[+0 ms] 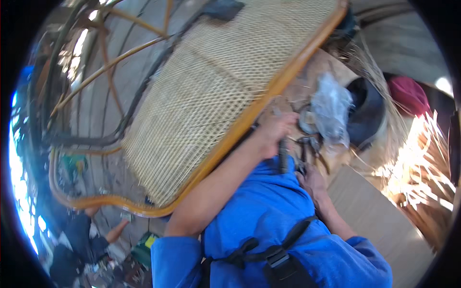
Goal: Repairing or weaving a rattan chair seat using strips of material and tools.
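A woven cane panel [206, 86] in a curved, orange-brown wooden frame [283, 79] leans across my left side. My left forearm lies along its lower edge. My left hand [278, 128] is closed around a tool with a dark handle [283, 161]; its other end is blurred, so I cannot make out its kind. Lower and to the right, my right hand [313, 182] is by my lap, close to dark metal hand tools [312, 146] on the work surface. Its fingers are partly hidden, and whether they grip anything does not show.
A clear plastic bag [331, 108] lies beyond the tools, beside a black container [367, 113]. Loose cane strips [418, 163] pile up at right, near a dark red item [408, 96]. Bare chair frames [110, 65] stand at left. Another person [79, 245] is at lower left.
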`<state>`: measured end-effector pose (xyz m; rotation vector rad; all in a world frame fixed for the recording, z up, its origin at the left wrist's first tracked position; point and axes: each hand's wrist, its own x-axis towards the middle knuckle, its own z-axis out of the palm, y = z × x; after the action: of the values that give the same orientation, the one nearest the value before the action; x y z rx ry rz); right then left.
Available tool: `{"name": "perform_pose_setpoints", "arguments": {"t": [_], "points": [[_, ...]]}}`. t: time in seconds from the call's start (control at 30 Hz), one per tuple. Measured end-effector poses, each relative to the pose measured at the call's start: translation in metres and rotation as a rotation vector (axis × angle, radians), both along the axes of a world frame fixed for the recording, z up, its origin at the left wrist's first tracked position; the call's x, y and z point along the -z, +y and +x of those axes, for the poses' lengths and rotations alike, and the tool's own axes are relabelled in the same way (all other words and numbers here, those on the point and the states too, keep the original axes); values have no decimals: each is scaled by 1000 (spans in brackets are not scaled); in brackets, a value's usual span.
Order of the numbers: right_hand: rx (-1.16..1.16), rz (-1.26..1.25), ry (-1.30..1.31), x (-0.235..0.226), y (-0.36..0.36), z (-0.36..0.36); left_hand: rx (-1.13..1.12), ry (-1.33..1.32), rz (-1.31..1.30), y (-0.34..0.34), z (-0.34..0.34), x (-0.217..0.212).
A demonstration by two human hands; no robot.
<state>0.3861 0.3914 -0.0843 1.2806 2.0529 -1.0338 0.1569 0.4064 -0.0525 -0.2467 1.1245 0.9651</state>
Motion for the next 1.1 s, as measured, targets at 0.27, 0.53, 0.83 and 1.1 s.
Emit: {"name": "perform_pose_setpoints", "arguments": {"t": [0.27, 0.53, 0.83, 1.1], "points": [[-88, 518, 66, 21, 2, 23, 497, 562, 504, 10, 63, 97], [-327, 367, 297, 58, 30, -11, -118, 174, 342, -37, -20, -21], [-451, 273, 342, 46, 58, -27, -401, 586, -16, -241, -100, -58], [395, -121, 584, 9, 72, -145, -875, 1414, -938, -421, -133, -121]]}}
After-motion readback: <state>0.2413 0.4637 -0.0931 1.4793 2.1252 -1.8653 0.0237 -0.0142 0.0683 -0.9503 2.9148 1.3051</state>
